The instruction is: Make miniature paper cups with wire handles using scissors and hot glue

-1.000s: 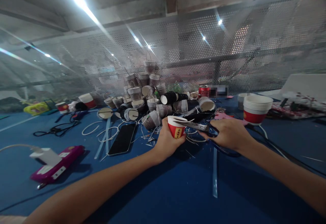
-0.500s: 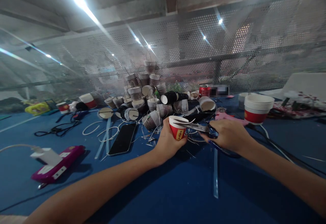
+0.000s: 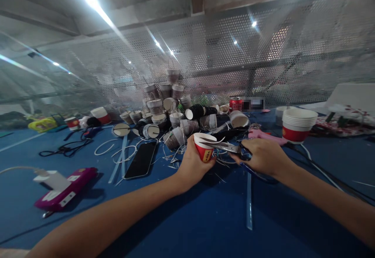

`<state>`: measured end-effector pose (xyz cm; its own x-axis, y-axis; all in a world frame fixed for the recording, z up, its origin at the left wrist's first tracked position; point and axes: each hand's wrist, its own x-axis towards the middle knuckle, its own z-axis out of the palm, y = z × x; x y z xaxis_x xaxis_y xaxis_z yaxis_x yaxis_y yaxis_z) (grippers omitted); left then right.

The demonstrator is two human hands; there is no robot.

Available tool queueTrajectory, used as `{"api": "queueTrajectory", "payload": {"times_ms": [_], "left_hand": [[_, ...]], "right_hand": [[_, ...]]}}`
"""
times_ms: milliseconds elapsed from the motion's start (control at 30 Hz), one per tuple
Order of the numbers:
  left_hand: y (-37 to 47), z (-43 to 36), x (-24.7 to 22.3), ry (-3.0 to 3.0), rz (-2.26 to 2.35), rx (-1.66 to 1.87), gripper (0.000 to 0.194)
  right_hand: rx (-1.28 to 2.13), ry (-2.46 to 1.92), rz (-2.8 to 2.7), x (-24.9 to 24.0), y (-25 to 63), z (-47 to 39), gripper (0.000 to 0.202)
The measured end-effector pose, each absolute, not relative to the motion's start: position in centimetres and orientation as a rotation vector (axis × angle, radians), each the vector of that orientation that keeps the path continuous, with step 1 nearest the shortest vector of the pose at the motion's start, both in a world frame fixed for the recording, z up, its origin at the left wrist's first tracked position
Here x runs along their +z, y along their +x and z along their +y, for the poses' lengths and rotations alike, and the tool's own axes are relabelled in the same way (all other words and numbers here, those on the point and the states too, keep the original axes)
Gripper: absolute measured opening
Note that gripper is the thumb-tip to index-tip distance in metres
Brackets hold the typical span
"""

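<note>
A red and white paper cup is gripped in my left hand, slightly tilted, with its mouth up. My right hand is closed round the handles of a pair of scissors. Their blades lie across the cup's rim, and a thin curled strip of the white rim stands away from it. Below the scissors, a clear glue stick lies on the blue table.
Behind the cup stands a pile of wrapped cups. A black phone and a purple power strip lie to the left. On the right are a pink glue gun and stacked paper cups. A red can stands farther back.
Both hands, the cup and the scissors keep almost the same position. The view has shifted very slightly; nothing has been picked up or let go.
</note>
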<state>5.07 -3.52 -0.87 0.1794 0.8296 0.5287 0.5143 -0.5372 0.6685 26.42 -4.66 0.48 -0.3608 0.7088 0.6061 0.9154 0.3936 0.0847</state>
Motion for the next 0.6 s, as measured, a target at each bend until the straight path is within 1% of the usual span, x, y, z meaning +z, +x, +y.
{"api": "queueTrajectory", "payload": {"times_ms": [600], "left_hand": [[4.82,-3.14,-1.19,2.046,1.334,1.309,0.069]], "right_hand": [[-0.612,-1.437,-2.19,0.91,26.4,-4.82,0.048]]}}
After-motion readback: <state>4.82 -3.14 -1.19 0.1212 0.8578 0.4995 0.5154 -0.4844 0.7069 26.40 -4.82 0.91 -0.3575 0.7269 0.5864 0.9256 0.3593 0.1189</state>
